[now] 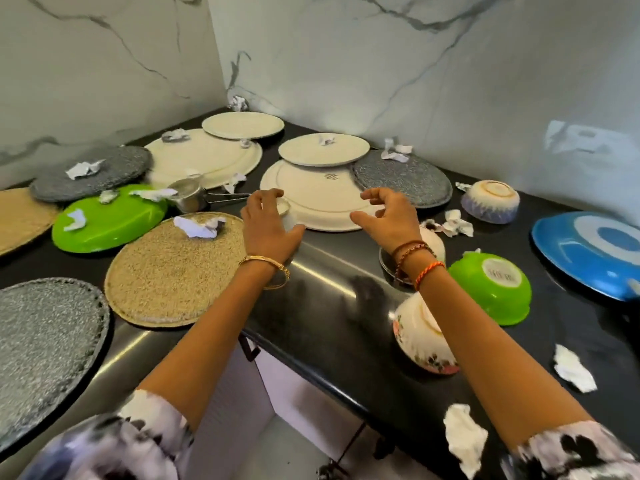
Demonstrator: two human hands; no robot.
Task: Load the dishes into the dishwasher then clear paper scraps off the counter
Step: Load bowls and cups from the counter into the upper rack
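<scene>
My left hand grips a small white cup at the near edge of a large cream plate lying upside down on the black counter. My right hand hovers over the same plate's right rim, fingers loosely curled and holding nothing. Several more plates, cream, grey, tan and green, lie face down across the counter. A floral bowl and a green bowl sit upturned by my right forearm. Crumpled paper scraps lie on plates and counter.
A steel measuring cup with a long handle rests left of my left hand. A blue plate and a purple patterned bowl sit at the right. Marble walls close the corner behind. Larger paper scraps lie near the counter's front edge.
</scene>
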